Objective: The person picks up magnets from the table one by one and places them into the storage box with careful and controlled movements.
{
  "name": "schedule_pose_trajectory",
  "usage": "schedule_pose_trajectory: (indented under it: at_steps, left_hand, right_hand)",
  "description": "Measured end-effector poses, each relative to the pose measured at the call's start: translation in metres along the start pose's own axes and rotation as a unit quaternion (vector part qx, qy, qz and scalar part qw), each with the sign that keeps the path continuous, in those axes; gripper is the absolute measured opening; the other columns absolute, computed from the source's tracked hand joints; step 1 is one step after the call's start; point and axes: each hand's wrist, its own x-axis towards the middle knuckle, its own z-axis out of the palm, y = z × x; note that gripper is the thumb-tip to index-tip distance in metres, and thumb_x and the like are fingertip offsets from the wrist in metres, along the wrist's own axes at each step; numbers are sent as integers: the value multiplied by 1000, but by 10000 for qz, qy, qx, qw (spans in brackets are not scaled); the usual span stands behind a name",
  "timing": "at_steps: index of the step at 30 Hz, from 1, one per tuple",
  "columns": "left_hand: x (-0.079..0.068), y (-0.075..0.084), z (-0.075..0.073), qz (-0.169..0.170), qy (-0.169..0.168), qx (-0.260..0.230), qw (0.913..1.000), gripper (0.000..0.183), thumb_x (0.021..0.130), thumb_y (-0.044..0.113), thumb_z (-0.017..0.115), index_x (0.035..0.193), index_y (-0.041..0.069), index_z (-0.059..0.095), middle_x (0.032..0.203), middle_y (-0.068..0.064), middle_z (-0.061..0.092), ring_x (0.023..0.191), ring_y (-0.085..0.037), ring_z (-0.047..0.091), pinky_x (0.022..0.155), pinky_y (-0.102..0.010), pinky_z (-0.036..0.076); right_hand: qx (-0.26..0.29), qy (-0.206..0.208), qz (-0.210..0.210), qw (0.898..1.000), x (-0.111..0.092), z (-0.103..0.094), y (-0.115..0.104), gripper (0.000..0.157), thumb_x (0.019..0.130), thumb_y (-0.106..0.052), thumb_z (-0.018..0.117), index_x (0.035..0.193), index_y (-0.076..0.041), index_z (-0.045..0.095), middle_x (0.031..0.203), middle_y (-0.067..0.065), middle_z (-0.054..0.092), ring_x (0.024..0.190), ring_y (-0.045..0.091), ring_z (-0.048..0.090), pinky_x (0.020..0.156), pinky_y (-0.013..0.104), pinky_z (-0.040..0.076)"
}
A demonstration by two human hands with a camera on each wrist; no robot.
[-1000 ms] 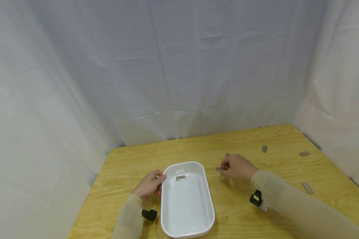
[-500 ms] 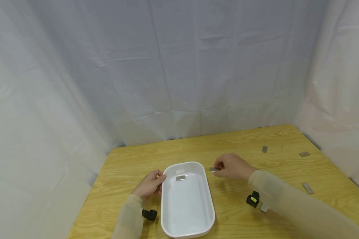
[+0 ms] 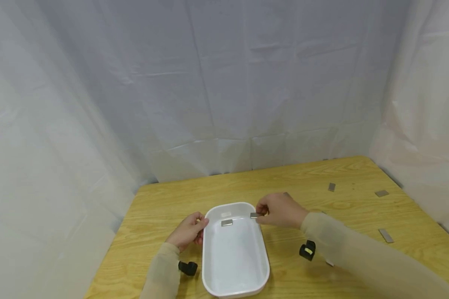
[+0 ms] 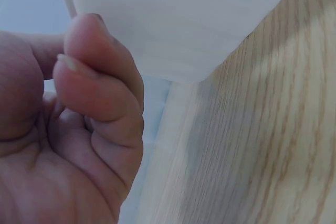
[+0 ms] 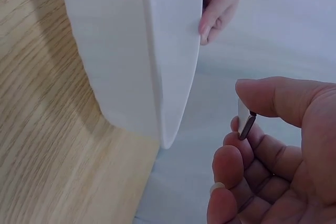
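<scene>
A deep white tray (image 3: 235, 259) with rounded corners stands on the wooden table. My left hand (image 3: 187, 231) grips its left rim near the far end, thumb on top and fingers curled, as the left wrist view also shows the hand (image 4: 89, 114) at the tray wall (image 4: 173, 19). Between thumb and fingers, my right hand (image 3: 281, 211) pinches a small flat rectangular metal plate (image 3: 254, 215) at the tray's far right rim. In the right wrist view this plate (image 5: 248, 125) is held near its edge, off the table. One similar plate (image 3: 226, 223) lies inside the tray's far end.
More metal plates lie on the right of the table: one at the back (image 3: 331, 187), another by the right edge (image 3: 381, 193), a third nearer (image 3: 386, 235). Others are partly hidden by my right hand and sleeve. White sheeting (image 3: 224, 91) hangs behind and at both sides.
My right hand has moved left with its metal plate, from the table right of the tray to the tray's far right rim. The left hand and the tray stay nearly still.
</scene>
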Motion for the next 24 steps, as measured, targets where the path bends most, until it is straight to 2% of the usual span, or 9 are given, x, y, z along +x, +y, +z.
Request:
schedule_pose_trajectory:
  at_steps: [10,16,24]
  left_hand:
    - [2,-1,-1,95,-1,34,9999,29,99,26,54,97,-1,45,61,-4,51,47,-14,48,46,-28,41]
    - [2,-3,0,40,4,7,10000,28,99,26,55,97,0,44,60,-4,50,47,-14,48,46,-27,41]
    - [0,-2,-1,25,16,12,10000,30,99,28,55,98,0,44,61,-5,50,47,-15,49,46,-27,42]
  right_hand:
    - [-46,-298,-65,9995,10,4,-18,11,83,-27,76,81,-22,66,74,-11,58,67,10,52,62,28,46]
    - [-120,-438,-316,9985,18,13,-28,12,83,-27,75,79,-22,66,73,-12,58,65,8,50,60,26,45]
    - [77,-712,-324,9969,27,27,-50,13,81,-25,77,79,-20,64,72,-11,58,65,7,50,58,23,46]
